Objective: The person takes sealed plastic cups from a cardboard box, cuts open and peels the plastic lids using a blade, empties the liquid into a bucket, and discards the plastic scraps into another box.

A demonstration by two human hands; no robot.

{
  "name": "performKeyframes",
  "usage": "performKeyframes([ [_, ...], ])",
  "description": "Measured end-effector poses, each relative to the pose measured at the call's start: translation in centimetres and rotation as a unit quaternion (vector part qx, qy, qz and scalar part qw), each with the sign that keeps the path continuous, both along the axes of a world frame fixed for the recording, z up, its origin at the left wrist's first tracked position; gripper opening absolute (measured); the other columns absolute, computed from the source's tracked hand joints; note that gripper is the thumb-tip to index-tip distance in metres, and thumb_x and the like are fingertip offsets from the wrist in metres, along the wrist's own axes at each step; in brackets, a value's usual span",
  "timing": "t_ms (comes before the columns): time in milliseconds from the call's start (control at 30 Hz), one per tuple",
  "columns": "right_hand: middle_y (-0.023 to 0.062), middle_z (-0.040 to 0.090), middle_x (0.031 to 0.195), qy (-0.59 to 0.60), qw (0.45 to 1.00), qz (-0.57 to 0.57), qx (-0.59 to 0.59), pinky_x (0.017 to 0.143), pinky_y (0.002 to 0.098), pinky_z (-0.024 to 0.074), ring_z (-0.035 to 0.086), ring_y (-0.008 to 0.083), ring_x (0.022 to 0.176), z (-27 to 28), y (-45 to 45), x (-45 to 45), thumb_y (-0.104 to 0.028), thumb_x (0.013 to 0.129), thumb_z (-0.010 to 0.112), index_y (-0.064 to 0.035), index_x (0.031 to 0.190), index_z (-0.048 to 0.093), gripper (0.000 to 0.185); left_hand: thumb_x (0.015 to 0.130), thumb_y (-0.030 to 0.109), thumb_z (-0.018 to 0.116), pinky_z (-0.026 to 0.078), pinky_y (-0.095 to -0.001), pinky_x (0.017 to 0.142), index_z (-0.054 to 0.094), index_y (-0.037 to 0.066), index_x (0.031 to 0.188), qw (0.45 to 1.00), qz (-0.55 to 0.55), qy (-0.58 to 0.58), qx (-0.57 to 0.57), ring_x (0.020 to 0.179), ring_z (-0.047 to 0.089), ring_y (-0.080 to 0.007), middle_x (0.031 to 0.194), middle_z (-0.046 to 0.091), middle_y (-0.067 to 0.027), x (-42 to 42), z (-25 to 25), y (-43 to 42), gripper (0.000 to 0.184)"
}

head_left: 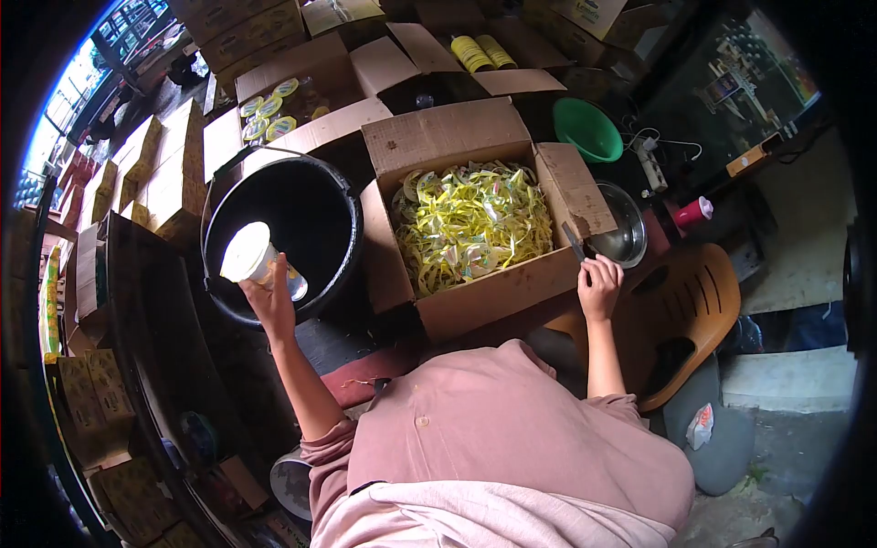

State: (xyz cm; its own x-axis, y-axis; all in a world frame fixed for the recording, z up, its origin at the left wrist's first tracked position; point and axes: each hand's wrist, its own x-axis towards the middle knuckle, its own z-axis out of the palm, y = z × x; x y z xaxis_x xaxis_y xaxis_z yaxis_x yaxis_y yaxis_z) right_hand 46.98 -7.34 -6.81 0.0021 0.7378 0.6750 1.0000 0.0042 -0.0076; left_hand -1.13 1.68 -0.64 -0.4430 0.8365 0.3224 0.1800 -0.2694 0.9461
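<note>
Left hand (pixel 269 301): left of centre in the frame, the grip closed around the side of a plastic cup (pixel 260 259).
Plastic cup: tilted, its whitish end toward the upper left, in front of the opening of the black bucket (pixel 350 265); the whitish end is overexposed, possibly a lid.
Right hand (pixel 600 287): right of centre, the grip closed, fingers pinched together on a knife (pixel 573 240).
Knife: blade pointing to the upper left, beside the right flap of the open cardboard box (pixel 493 297).
Open cardboard box: centre of the frame, between the two hands, filled with yellow and whitish strips (pixel 470 224); the black bucket stands just to its left.
Metal bowl (pixel 632 226): right of the box, partly covered by its right flap.
Green bowl (pixel 585 130): upper right of centre, behind the metal bowl.
Yellow-lidded cups (pixel 269 107): upper left, inside another open carton (pixel 322 66).
Orange chair (pixel 699 306): right side, beyond the right forearm.
</note>
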Motion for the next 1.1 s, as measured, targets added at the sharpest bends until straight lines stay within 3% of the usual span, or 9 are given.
performKeyframes([
  [200,0.0025,0.06,0.083,-0.026,1.0,-0.007,0.016,0.081,0.0367,0.0411,0.057,0.0204,0.086,0.7,-4.1,0.2,-0.001,0.068,0.063,-0.0072,0.078,0.059,0.012,0.079,0.015,0.065,0.041,-0.0271,0.079,0.041,-0.002,0.111,1.0,-0.007,0.007,-0.008,0.088,0.051,-0.0132,0.098,0.052,-0.0094,-0.3,-0.3,0.0,0.043],
  [333,0.0051,0.06,0.079,0.121,0.988,-0.074,0.054,0.078,0.0336,0.0431,0.058,0.0193,0.075,1.9,-5.7,0.5,0.0,0.073,0.062,-0.0054,0.088,0.058,0.017,0.079,0.016,0.065,0.041,-0.027,0.08,0.04,-0.002,0.112,1.0,0.007,0.022,-0.006,0.089,0.051,-0.0138,0.1,0.052,-0.0096,-0.1,-0.2,0.1,0.045],
  [400,0.0056,0.06,0.077,0.326,0.933,-0.109,0.104,0.074,0.0309,0.044,0.058,0.0144,0.075,1.1,-5.5,1.1,0.0,0.075,0.062,-0.0018,0.094,0.056,0.02,0.078,0.016,0.065,0.04,-0.027,0.08,0.04,-0.002,0.113,1.0,0.005,0.023,-0.001,0.09,0.051,-0.0141,0.101,0.051,-0.0096,-0.3,-0.6,0.2,0.047],
  [467,0.0065,0.059,0.082,0.601,0.767,-0.064,0.217,0.068,0.0267,0.0454,0.057,0.0158,0.074,-0.2,-4.0,2.0,-0.003,0.078,0.061,-0.0023,0.098,0.054,0.022,0.078,0.014,0.065,0.04,-0.027,0.081,0.041,-0.001,0.113,1.0,-0.004,0.011,0.011,0.09,0.051,-0.0137,0.101,0.053,-0.0093,-0.2,-0.4,0.1,0.045],
  [533,0.0063,0.059,0.083,0.848,0.478,0.009,0.229,0.069,0.0301,0.0466,0.058,0.0168,0.078,1.8,-1.9,0.3,-0.001,0.078,0.059,-0.005,0.097,0.055,0.02,0.078,0.01,0.065,0.04,-0.0268,0.082,0.042,-0.001,0.112,1.0,-0.015,0.002,0.021,0.09,0.052,-0.0132,0.101,0.054,-0.0088,-0.2,-0.3,0.0,0.043],
  [600,0.007,0.059,0.081,0.935,0.293,0.098,0.176,0.071,0.0338,0.0461,0.059,0.0173,0.078,2.3,0.9,-2.3,0.001,0.077,0.056,-0.0072,0.096,0.058,0.021,0.078,0.007,0.064,0.04,-0.0263,0.082,0.043,-0.001,0.112,0.999,-0.029,-0.006,0.029,0.089,0.053,-0.0125,0.101,0.055,-0.0081,-0.3,-0.4,0.0,0.041],
  [700,0.011,0.06,0.078,0.964,0.174,0.203,0.0,0.079,0.0341,0.0437,0.057,0.0212,0.078,3.6,5.4,-9.4,0.001,0.072,0.058,0.0011,0.077,0.057,0.005,0.076,0.003,0.065,0.042,-0.0243,0.078,0.047,-0.001,0.108,0.998,-0.055,-0.031,0.031,0.085,0.055,-0.0105,0.096,0.058,-0.0062,0.0,-0.1,-0.4,0.037],
  [867,0.0119,0.059,0.087,0.921,-0.017,0.245,-0.304,0.088,0.0383,0.0414,0.058,0.0212,0.081,6.3,8.2,-22.0,0.003,0.075,0.05,-0.0032,0.096,0.058,0.023,0.069,0.003,0.069,0.044,-0.0245,0.075,0.057,-0.002,0.096,0.997,-0.039,0.06,0.004,0.079,0.059,-0.0114,0.087,0.063,-0.0062,0.0,0.4,-0.4,0.03],
  [1100,0.0104,0.063,0.083,0.84,0.124,0.34,-0.405,0.08,0.0348,0.0483,0.063,0.0211,0.079,8.7,10.4,-28.1,0.001,0.08,0.049,-0.0072,0.103,0.055,0.025,0.068,0.001,0.066,0.045,-0.025,0.076,0.059,-0.001,0.093,0.997,-0.068,0.038,-0.006,0.081,0.059,-0.0117,0.088,0.063,-0.0053,-0.1,0.7,-0.6,0.025],
])
